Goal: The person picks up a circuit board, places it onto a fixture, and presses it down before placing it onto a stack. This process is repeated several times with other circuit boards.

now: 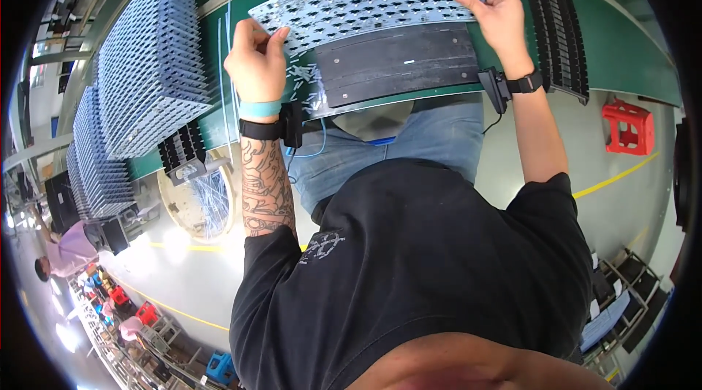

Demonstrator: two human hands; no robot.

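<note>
A long light-blue keyboard circuit board [373, 1], with rows of small black cutouts and bright dots, is held up at its two ends. My left hand [256, 61] pinches its near left corner between thumb and fingers. At the right end my right hand [497, 13] grips the edge, thumb on the near face and fingers behind. Below the board, a black rectangular fixture plate [398, 62] with screws lies on the green bench [219, 116]. Small pale strips [301, 83] are scattered at the plate's left side, close to my left hand.
Tall stacks of similar boards [150, 61] stand on the left. A black ribbed rack [556, 24] runs along the right. A round bin [196, 203] with thin strips is below the bench at left, and a red stool [627, 127] stands at right. Another person [69, 251] is far left.
</note>
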